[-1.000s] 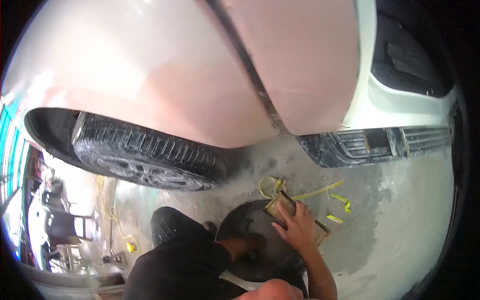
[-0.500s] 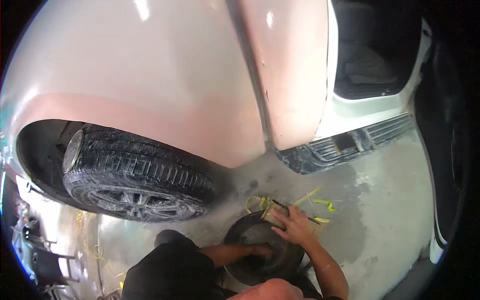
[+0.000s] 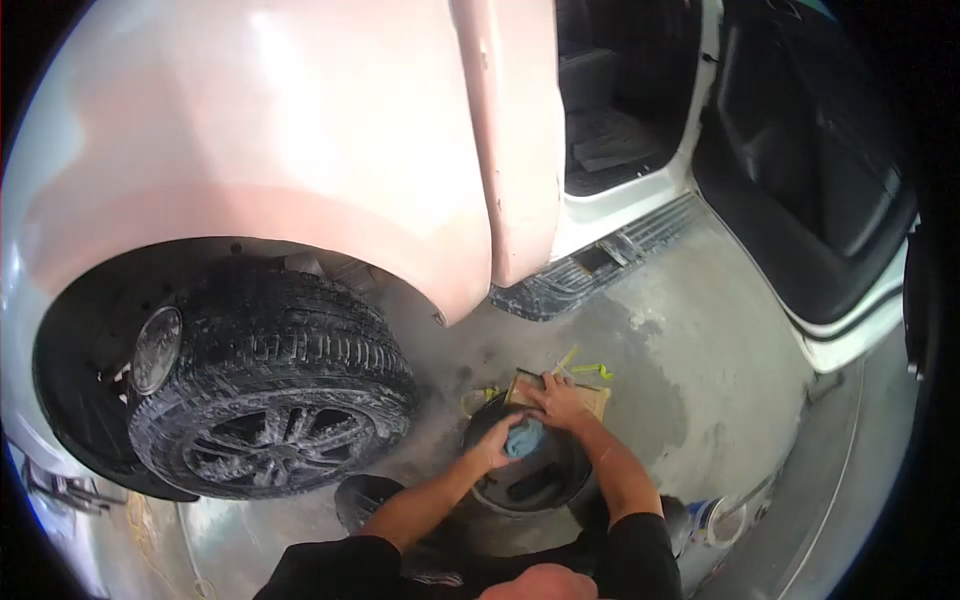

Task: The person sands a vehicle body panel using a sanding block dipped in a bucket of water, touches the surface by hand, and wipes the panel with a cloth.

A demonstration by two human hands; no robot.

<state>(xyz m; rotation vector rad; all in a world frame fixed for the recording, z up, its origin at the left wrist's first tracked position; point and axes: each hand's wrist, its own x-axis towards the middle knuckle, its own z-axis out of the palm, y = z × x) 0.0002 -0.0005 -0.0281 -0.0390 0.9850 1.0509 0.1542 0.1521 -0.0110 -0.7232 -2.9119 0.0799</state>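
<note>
My left hand (image 3: 494,443) is closed around a crumpled blue cloth (image 3: 524,438) above a round black basin (image 3: 575,478) on the floor. My right hand (image 3: 560,402) grips a flat tan rectangular piece (image 3: 594,398) over the basin's far rim, its fingers near the cloth. I cannot make out exactly what this piece is. A dark elongated object (image 3: 535,482) shows inside the basin.
Ahead stands a car with a pinkish-white fender (image 3: 330,150), a dusty front wheel (image 3: 285,440) and a running board (image 3: 590,265). Its open door (image 3: 800,150) is at the right. Yellow-green strips (image 3: 592,370) lie beyond the basin; a white bucket (image 3: 718,522) stands lower right.
My left hand has come up from inside the basin, now with the blue cloth. My right hand still has the tan piece, turned flatter. The view has shifted right, showing more of the door.
</note>
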